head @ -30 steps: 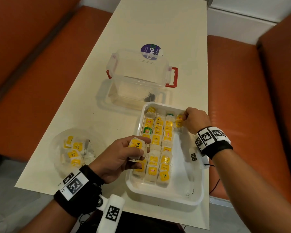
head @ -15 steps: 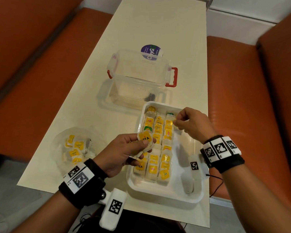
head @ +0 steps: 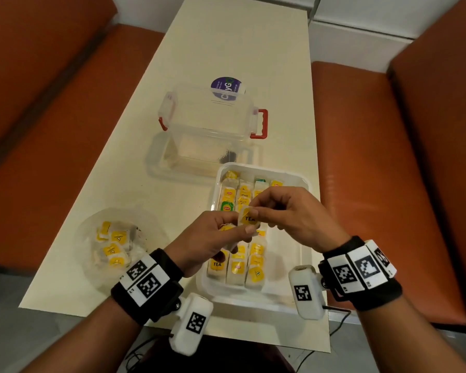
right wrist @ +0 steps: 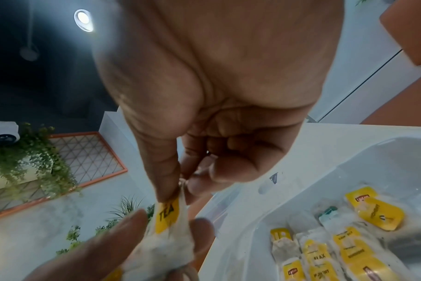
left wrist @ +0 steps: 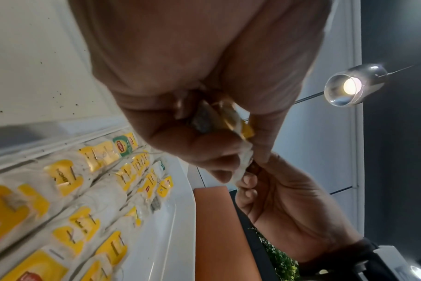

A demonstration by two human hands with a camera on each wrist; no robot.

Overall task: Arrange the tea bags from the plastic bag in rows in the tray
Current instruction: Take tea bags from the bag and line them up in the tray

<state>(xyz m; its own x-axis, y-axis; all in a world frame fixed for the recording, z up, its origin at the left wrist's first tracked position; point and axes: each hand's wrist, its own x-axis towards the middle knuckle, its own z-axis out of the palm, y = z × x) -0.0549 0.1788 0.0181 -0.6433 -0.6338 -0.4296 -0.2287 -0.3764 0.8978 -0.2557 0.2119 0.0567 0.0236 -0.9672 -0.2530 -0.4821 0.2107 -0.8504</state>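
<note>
both forearms reach forward from the bottom of the head view and converge, the two hands meeting fingertip to fingertip. the left hand (head: 213, 238) is turned with its back up and to the left, fingers curled under, thumb and forefinger pinching the tea bag (head: 249, 218) from below. the right hand (head: 293, 214) comes in from the right with its back up, thumb and forefinger pinching the top edge of the same bag, the other fingers curled in toward the palm. each wrist wears a black band with white marker tiles and a white camera block hanging beneath.
</note>
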